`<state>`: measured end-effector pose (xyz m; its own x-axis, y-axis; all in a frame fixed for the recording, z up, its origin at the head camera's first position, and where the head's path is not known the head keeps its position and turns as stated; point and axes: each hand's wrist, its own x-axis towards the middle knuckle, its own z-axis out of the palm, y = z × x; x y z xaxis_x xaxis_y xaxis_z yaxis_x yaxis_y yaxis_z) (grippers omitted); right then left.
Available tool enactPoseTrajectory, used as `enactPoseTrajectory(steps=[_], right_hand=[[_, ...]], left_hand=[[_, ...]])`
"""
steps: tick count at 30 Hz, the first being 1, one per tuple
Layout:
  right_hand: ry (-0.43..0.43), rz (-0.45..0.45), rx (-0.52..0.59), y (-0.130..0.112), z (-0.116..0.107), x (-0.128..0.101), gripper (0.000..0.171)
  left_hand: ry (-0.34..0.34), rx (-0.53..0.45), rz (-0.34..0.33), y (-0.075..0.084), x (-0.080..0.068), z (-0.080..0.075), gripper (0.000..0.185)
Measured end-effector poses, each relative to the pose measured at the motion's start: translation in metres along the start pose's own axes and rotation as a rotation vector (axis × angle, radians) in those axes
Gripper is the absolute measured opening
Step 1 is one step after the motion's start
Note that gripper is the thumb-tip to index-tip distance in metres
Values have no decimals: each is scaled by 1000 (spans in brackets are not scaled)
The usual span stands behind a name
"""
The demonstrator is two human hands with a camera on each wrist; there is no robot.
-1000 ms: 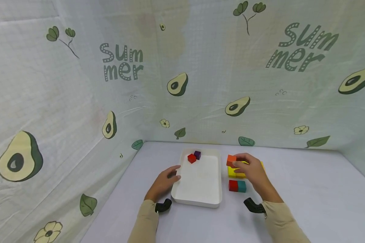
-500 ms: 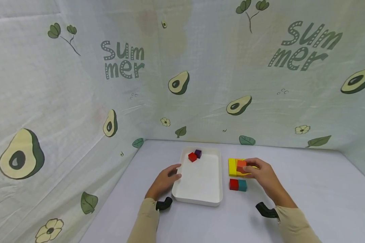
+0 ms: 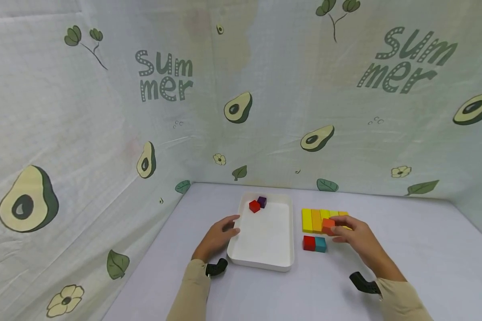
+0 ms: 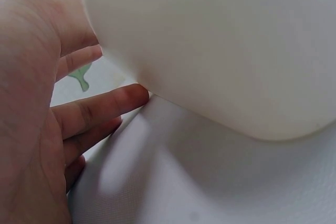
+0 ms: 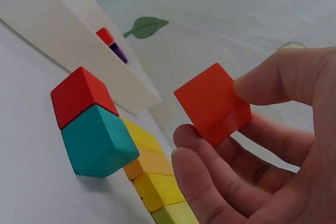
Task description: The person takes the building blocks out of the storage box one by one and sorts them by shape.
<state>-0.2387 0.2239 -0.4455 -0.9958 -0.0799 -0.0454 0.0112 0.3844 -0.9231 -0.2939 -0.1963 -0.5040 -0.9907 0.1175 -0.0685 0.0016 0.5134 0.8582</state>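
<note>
A: Your right hand (image 3: 355, 236) pinches the orange cube (image 3: 327, 225) between thumb and fingertips, lifted just over the near end of the row of yellow and orange bars (image 3: 319, 218). The hold is light and sits near one corner. I'd say it could twist out and drop onto the bars, knocking them crooked.

B: And your left hand (image 3: 218, 236)?

A: Its fingers lie fairly straight against the left wall of the white tray (image 3: 261, 263), gripping nothing. Lean on it and the tray may slide toward the red cube (image 3: 308, 243) and teal cube (image 3: 320, 244) standing side by side, touching, just right of it.

B: Count them for me.

A: One tray. Inside it, two cubes at the far end: another red one (image 3: 254, 206) and a purple one (image 3: 262, 201). On the table, one red, one teal, and the orange one you hold. The bars: I make out about five, though your hand hides part of the row.
</note>
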Motion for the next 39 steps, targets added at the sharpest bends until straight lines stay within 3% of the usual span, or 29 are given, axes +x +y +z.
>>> enactPoseTrajectory(steps=[17,27,39], right_hand=[[-99,106,-59,21,-13,-1,53],[-120,163,-161,33,-21,3,58],[-131,158,-215,31,-20,2,58]], left_hand=[[11,24,-8,0,-2,1,50],[-3,11,-2,2,-1,0,49],[1,0,-8,4,-2,-1,50]])
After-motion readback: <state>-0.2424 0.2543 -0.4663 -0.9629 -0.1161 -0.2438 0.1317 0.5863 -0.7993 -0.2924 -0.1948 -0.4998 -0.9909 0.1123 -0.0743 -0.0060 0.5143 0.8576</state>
